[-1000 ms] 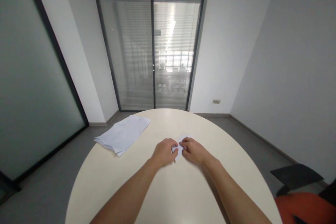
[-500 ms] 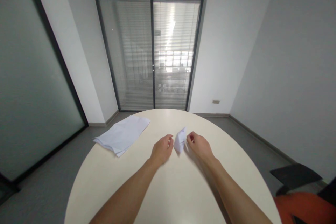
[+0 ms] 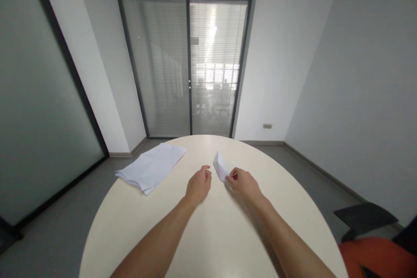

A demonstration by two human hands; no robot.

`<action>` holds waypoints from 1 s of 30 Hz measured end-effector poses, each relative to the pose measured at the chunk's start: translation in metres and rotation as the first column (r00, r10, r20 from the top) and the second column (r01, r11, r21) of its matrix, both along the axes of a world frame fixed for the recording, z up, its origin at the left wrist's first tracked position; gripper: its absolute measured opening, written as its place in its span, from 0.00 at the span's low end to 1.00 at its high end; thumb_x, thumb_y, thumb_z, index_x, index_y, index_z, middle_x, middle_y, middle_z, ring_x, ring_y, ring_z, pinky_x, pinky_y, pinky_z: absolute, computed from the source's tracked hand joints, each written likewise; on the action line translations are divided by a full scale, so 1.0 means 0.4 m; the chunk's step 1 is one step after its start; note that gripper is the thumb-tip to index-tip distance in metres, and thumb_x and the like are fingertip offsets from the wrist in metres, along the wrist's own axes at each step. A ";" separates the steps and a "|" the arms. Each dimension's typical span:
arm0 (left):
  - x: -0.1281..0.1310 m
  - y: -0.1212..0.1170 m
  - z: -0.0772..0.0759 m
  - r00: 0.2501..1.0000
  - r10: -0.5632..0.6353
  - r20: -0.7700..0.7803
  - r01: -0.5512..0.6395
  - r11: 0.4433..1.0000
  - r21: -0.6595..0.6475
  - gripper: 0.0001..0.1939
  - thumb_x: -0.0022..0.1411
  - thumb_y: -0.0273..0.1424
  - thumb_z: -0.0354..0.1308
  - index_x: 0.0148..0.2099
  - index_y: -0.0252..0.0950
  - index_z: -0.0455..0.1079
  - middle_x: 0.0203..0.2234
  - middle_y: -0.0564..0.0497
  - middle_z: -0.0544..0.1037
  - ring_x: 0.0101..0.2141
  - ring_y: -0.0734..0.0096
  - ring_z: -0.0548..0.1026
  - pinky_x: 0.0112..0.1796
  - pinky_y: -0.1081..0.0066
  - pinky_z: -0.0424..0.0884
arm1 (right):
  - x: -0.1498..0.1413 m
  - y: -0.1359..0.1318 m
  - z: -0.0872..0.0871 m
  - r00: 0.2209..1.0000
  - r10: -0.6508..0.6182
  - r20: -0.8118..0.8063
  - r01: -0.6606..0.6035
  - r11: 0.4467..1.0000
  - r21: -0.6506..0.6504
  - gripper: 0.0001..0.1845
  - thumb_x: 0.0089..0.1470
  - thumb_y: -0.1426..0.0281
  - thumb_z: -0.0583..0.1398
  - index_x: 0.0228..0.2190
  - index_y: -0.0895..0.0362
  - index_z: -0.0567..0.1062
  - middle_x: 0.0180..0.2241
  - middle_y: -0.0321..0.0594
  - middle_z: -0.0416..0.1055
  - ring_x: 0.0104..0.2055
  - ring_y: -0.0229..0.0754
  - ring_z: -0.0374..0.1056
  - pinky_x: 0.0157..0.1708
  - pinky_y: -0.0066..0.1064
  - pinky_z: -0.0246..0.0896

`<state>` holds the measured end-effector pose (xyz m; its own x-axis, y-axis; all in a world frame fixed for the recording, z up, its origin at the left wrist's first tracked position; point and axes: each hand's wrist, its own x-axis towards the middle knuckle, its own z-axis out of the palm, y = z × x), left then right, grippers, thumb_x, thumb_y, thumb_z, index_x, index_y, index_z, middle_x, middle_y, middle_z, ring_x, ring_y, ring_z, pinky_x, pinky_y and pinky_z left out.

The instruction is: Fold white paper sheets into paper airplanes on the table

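Note:
A small folded piece of white paper (image 3: 220,167) is tilted above the middle of the pale round table (image 3: 208,234). My right hand (image 3: 243,183) pinches its lower right corner between thumb and fingers. Just left of the paper, apart from it, is my left hand (image 3: 199,184), its fingers loosely curled and parted with nothing in them. The exact folds of the paper are too small to make out.
Several sheets of white paper (image 3: 153,167) lie in a loose stack at the table's left edge. An orange chair (image 3: 374,256) with a black armrest (image 3: 366,217) stands at the lower right. Beyond the table is a glazed door (image 3: 189,65) with blinds.
The folded paper has turned, its upper tip swinging left. My right hand has closed on its lower right corner. My left hand has shifted slightly left, away from the paper.

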<state>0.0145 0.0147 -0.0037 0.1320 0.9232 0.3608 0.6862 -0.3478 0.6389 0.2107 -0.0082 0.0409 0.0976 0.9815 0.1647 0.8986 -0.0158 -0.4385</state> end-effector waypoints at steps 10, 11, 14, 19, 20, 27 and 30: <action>0.003 -0.004 0.005 0.999 0.014 -0.043 -0.014 1.000 -0.011 0.16 0.71 0.36 0.45 0.57 0.40 0.65 0.40 0.51 0.80 0.40 0.67 0.77 0.40 0.70 0.67 | 0.157 0.055 -0.038 0.950 -0.178 -0.255 0.248 0.928 0.277 0.15 0.60 0.65 0.55 0.43 0.53 0.78 0.41 0.44 0.80 0.39 0.47 0.76 0.38 0.33 0.64; 0.003 -0.004 0.004 0.999 0.014 -0.044 -0.015 1.000 -0.013 0.16 0.72 0.36 0.45 0.56 0.40 0.65 0.40 0.51 0.80 0.40 0.67 0.77 0.40 0.70 0.67 | 0.169 0.058 -0.044 0.942 -0.199 -0.269 0.275 0.919 0.284 0.16 0.60 0.65 0.54 0.44 0.54 0.78 0.41 0.44 0.80 0.40 0.48 0.76 0.39 0.33 0.64; 0.002 -0.003 0.001 0.999 0.004 -0.036 -0.004 1.000 -0.013 0.16 0.72 0.36 0.45 0.57 0.41 0.65 0.40 0.51 0.80 0.40 0.67 0.77 0.40 0.71 0.67 | 0.197 0.066 -0.062 0.920 -0.252 -0.301 0.340 0.894 0.291 0.19 0.60 0.65 0.53 0.46 0.56 0.78 0.41 0.47 0.80 0.42 0.49 0.75 0.40 0.35 0.64; 0.001 -0.001 -0.001 1.000 -0.003 -0.030 0.002 1.000 -0.018 0.16 0.71 0.36 0.45 0.57 0.41 0.65 0.40 0.51 0.80 0.40 0.67 0.77 0.40 0.70 0.67 | 0.228 0.079 -0.084 0.852 -0.327 -0.408 0.453 0.852 0.262 0.21 0.58 0.65 0.54 0.47 0.59 0.79 0.40 0.51 0.80 0.42 0.51 0.75 0.42 0.37 0.65; 0.001 -0.001 -0.001 1.000 -0.002 -0.031 0.001 1.000 -0.020 0.16 0.71 0.36 0.45 0.57 0.41 0.65 0.40 0.51 0.80 0.40 0.67 0.77 0.40 0.70 0.67 | 0.234 0.081 -0.087 0.839 -0.346 -0.421 0.475 0.843 0.254 0.21 0.57 0.64 0.54 0.47 0.60 0.79 0.40 0.51 0.80 0.42 0.52 0.75 0.42 0.38 0.65; 0.002 -0.001 -0.004 0.999 0.010 -0.039 -0.009 1.000 0.002 0.16 0.71 0.36 0.44 0.56 0.40 0.65 0.39 0.50 0.80 0.41 0.66 0.77 0.42 0.69 0.68 | 0.265 0.090 -0.106 0.787 -0.426 -0.446 0.552 0.808 0.203 0.26 0.58 0.64 0.53 0.52 0.63 0.76 0.42 0.57 0.78 0.45 0.56 0.73 0.46 0.42 0.64; 0.004 -0.001 -0.008 0.999 0.018 -0.048 -0.017 1.000 0.019 0.17 0.71 0.36 0.45 0.56 0.39 0.66 0.41 0.48 0.79 0.43 0.66 0.76 0.44 0.69 0.69 | 0.264 0.089 -0.104 0.777 -0.435 -0.454 0.567 0.797 0.206 0.29 0.57 0.63 0.53 0.57 0.63 0.71 0.46 0.57 0.76 0.48 0.57 0.71 0.49 0.44 0.63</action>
